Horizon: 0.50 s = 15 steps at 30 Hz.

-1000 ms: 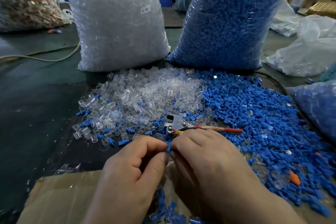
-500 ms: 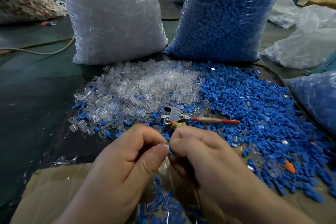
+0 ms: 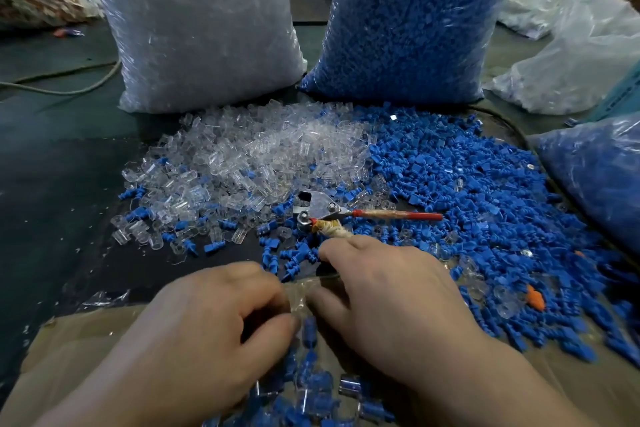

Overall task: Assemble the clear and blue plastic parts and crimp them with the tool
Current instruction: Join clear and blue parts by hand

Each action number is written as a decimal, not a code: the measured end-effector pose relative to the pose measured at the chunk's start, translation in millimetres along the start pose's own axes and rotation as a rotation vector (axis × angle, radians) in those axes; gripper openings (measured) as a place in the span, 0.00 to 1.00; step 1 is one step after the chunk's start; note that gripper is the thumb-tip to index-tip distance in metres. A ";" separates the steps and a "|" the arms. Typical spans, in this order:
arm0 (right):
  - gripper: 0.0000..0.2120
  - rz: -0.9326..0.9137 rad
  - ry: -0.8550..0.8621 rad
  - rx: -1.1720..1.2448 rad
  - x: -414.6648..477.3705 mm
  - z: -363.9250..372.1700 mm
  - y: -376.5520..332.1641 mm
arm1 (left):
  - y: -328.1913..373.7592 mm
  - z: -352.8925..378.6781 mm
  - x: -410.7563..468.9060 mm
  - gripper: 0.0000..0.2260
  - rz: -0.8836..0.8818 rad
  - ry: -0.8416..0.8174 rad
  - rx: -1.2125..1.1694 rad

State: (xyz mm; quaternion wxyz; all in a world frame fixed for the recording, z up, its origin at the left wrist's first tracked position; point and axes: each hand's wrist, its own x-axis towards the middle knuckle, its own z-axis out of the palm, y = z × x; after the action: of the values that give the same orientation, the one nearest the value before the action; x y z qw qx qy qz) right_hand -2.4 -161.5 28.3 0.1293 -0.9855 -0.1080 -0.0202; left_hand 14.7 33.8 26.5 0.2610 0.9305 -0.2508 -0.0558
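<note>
My left hand (image 3: pixel 214 329) and my right hand (image 3: pixel 391 305) hover close together over a cardboard box (image 3: pixel 69 340). The left fingers are loosely curled; the right fingers lie relaxed, the forefinger reaching toward the tool. A blurred blue-and-clear piece (image 3: pixel 309 329) sits just off my left thumb tip, and neither hand grips it. Several assembled pieces (image 3: pixel 318 388) lie in the box below. The crimping tool (image 3: pixel 313 206), with one red handle and one wrapped handle, lies untouched on the parts beyond my right hand. Loose clear parts (image 3: pixel 249 156) are heaped beside loose blue parts (image 3: pixel 467 184).
A big bag of clear parts (image 3: pixel 197 28) and a big bag of blue parts (image 3: pixel 408 17) stand behind the heaps. Another blue-filled bag (image 3: pixel 595 177) lies at the right. A cable (image 3: pixel 69 88) runs over the dark mat at the left. An orange bit (image 3: pixel 535 298) lies among the blue parts.
Both hands dropped lower over the box and eased apart. The small piece they pinched together has left their fingers. The tool has not moved.
</note>
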 end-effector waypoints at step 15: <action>0.16 -0.144 0.004 -0.150 18.3 18.8 -12.6 | -13.7 19.5 21.8 0.11 -0.051 0.155 0.142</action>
State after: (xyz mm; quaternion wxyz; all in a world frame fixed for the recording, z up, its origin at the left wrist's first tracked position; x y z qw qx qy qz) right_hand 12.9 -141.0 14.6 0.0535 -0.9821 -0.1763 -0.0397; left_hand 35.0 24.1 3.3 0.2112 0.9543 -0.2094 0.0275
